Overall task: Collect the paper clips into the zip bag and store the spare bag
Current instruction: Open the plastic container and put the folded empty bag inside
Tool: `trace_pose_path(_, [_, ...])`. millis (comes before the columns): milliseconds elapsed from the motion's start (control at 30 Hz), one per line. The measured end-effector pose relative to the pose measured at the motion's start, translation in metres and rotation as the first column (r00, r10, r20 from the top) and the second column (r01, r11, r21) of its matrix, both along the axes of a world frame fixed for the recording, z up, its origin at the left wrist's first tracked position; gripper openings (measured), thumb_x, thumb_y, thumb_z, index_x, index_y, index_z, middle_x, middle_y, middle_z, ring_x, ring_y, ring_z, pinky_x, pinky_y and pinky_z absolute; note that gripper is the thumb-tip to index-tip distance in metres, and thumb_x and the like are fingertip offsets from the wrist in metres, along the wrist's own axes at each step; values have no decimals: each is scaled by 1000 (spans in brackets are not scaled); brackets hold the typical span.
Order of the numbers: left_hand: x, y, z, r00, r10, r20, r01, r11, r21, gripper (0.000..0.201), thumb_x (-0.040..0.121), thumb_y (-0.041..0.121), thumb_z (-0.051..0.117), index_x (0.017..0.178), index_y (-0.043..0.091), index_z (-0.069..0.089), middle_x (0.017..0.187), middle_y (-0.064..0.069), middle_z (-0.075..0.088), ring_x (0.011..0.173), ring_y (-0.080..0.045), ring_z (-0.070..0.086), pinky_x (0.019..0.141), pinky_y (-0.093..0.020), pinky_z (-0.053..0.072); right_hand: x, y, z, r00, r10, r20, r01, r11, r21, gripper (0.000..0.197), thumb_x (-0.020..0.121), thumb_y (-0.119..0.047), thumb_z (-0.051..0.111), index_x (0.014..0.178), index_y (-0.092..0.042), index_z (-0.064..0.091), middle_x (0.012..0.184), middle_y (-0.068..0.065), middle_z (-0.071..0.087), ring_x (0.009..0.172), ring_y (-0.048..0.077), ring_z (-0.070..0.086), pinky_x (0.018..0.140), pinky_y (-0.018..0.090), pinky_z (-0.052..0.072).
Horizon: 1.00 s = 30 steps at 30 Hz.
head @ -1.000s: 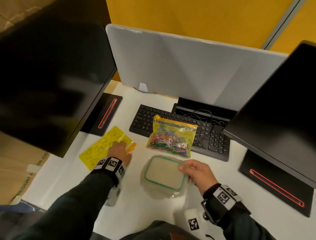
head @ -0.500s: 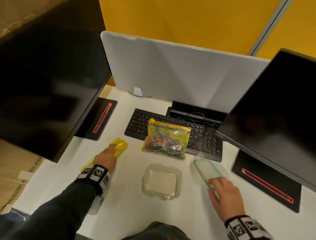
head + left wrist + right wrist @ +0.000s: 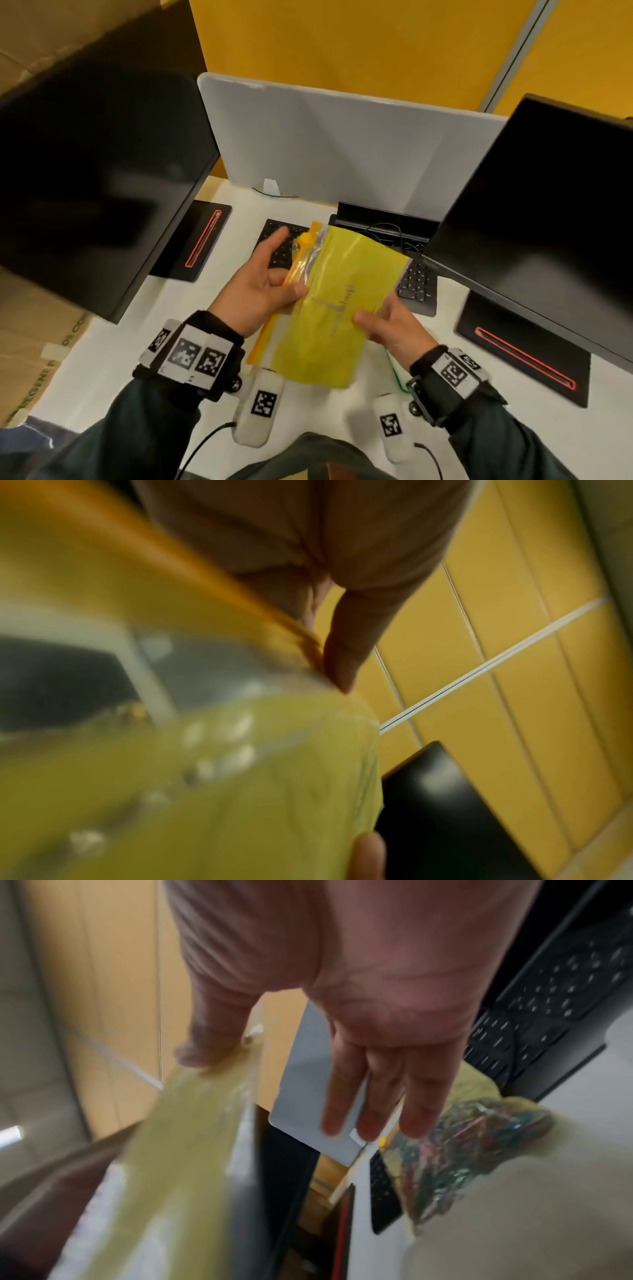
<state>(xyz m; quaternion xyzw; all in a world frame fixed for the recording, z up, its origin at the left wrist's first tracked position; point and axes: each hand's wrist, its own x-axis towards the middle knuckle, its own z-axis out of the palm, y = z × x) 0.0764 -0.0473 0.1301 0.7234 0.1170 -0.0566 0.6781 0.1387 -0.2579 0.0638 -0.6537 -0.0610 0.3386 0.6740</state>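
The spare bag (image 3: 337, 308), flat, yellow and seemingly empty, is held up above the keyboard (image 3: 416, 286), the left hand (image 3: 260, 291) pinching its orange zip edge and the right hand (image 3: 394, 325) pinching its near side, thumb on top. The filled bag of paper clips (image 3: 455, 1153) lies against the keyboard's front edge. Judging by this, collecting is done and storing is in hand; next the bag probably needs folding small.

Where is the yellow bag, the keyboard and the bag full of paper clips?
yellow bag (image 3: 329, 308): head view, middle of its flat side.
keyboard (image 3: 416, 286): head view, keys at its right end.
bag of paper clips (image 3: 455, 1156): right wrist view, the coloured clips inside.
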Motion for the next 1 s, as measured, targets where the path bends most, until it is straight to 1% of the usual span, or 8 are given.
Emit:
trace_pose_path(100, [-6, -1, -9, 990, 115, 85, -134, 954, 268, 74, 86, 15, 56, 135, 49, 14, 84, -20, 67, 80, -25, 66, 81, -32, 51, -2, -2, -2, 995, -80, 52, 74, 993, 95, 103, 60, -13, 85, 139, -41, 25, 119, 11, 66, 98, 28, 69, 78, 38, 58])
trace_pose_path(167, [-10, 0, -17, 979, 142, 145, -177, 947, 267, 52, 90, 9, 49, 125, 45, 42, 94, -2, 68, 92, -6, 63, 85, -23, 49, -4, -9, 0, 989, -74, 127, 63, 994, 86, 108, 70, 7, 72, 140, -52, 14, 112, 14, 70, 87, 28, 70, 75, 33, 58])
trace_pose_path(300, [-15, -9, -28, 979, 151, 138, -175, 967, 187, 42, 88, -2, 43, 97, 31, 66, 102, 22, 62, 95, 13, 56, 75, 0, 42, -14, -11, 8, 980, 27, 195, -41, 997, 72, 85, 68, 11, 69, 126, -48, 47, 119, 7, 68, 96, 24, 68, 84, 37, 57])
trace_pose_path(500, [-21, -13, -35, 998, 38, 55, -45, 991, 128, 63, 73, -9, 62, 114, 36, 50, 119, 9, 58, 97, 0, 61, 80, -15, 50, -16, -12, 6, 954, -3, 299, 43, 991, -125, 55, 71, 2, 74, 105, -41, 66, 115, 7, 67, 100, 37, 63, 92, 53, 51])
trace_pose_path(600, [-24, -10, -41, 1000, 7, 12, -10, 980, 197, 61, 72, -7, 65, 115, 34, 53, 119, 0, 60, 101, -9, 61, 86, -24, 51, -17, -17, 4, 935, 9, 355, 71, 975, -211, 44, 71, -1, 75, 94, -38, 70, 83, 28, 59, 65, 24, 53, 73, 35, 53])
trace_pose_path(667, [-26, -10, -45, 1000, 17, 24, -24, 939, 343, 44, 73, 1, 68, 107, 28, 63, 100, 6, 65, 81, 2, 60, 73, -10, 48, -18, -19, 5, 882, 22, 471, 138, 943, -303, 28, 74, -6, 74, 78, -34, 73, 70, 14, 53, 58, 6, 42, 64, 19, 41])
trace_pose_path(867, [-28, -8, -54, 977, -175, 124, 26, 669, 743, 13, 73, 37, 69, 83, 29, 71, 110, 17, 44, 102, -2, 43, 81, -21, 35, -28, -8, 19, 608, 102, 787, 245, 919, -308, 9, 78, -39, 57, 79, -29, 57, 97, -14, 53, 97, -1, 49, 86, 9, 36])
trace_pose_path(1000, [-23, -22, -48, 943, -319, 96, 182, 735, 653, 30, 74, 50, 49, 76, 23, 62, 82, 5, 65, 77, -9, 58, 73, -31, 48, -27, 3, 33, 589, 108, 801, 158, 957, -245, 7, 81, -39, 55, 85, -33, 55, 92, -19, 59, 88, -4, 53, 78, 6, 37])
